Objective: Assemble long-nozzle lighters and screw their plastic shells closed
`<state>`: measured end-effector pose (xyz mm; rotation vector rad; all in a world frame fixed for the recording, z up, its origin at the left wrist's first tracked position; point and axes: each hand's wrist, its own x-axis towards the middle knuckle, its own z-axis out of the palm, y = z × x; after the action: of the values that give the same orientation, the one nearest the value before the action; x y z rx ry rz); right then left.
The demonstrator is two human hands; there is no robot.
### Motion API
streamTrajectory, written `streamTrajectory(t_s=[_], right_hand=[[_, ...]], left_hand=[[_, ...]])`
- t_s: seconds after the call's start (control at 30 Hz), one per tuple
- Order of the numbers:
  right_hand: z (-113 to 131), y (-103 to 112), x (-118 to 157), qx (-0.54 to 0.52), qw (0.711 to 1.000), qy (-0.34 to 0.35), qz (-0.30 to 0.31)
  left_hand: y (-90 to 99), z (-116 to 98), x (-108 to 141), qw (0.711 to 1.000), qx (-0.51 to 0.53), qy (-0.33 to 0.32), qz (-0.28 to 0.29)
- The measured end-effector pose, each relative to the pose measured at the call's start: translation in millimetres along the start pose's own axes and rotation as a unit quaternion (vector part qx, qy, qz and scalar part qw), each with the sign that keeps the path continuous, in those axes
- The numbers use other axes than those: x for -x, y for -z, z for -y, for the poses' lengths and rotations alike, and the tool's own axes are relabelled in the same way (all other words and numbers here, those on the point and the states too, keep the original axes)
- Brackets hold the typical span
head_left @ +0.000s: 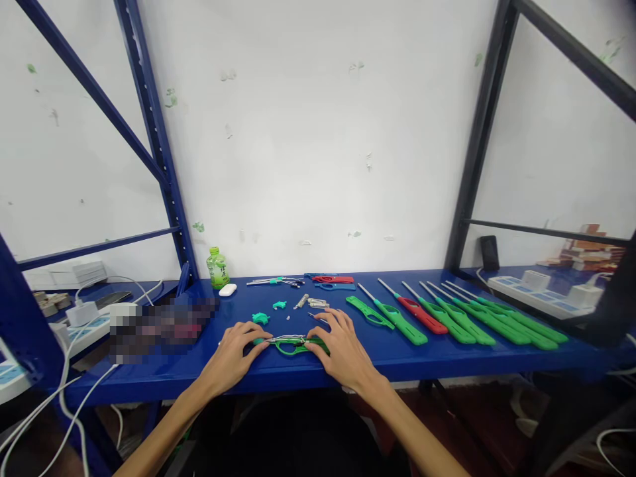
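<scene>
A half-assembled green long-nosed lighter (289, 350) lies at the table's front edge, its thin inner parts and trigger loop showing. My left hand (231, 356) pinches its nozzle end, and my right hand (344, 350) grips its handle end, fingers partly covering it. Just beyond are teal plastic pieces (260, 318), and a smaller teal piece (279, 305). Several small whitish parts (317, 303) lie behind my right hand. Next to that hand is a loose green shell half (370, 312). Farther right, long-nosed lighters, mostly green with one red lighter (421, 315), lie in a slanted row.
At the back lie a bundle of thin rods (273, 281) and red and blue shells (335, 279). A green bottle (217, 268) and a white case (228, 290) stand left. Power strips with white cables (67, 371) flank the blue table (238, 383); metal posts rise at both sides.
</scene>
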<state>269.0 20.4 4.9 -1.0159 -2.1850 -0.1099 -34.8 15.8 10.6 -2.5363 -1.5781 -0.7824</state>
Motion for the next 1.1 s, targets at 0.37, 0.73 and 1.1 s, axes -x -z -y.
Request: streamTrajectory(t_s=[0.37,0.73,1.1], right_hand=[[5.9,-8.3,-13.4,-0.033,0.999,0.027,-0.013],[8.1,-7.5,-11.7,-0.067,0.998,0.004,-0.019],[9.4,-6.5,-5.4,-0.076,0.997,0.004,-0.015]], left_hand=[[5.3,-7.2,-0.4,1.0,0.022,0.004,0.016],[3.5,-5.1,0.2,1.0,0.028,0.001,0.01],[2.8,-4.3,-0.1,1.0,0.016,0.004,0.023]])
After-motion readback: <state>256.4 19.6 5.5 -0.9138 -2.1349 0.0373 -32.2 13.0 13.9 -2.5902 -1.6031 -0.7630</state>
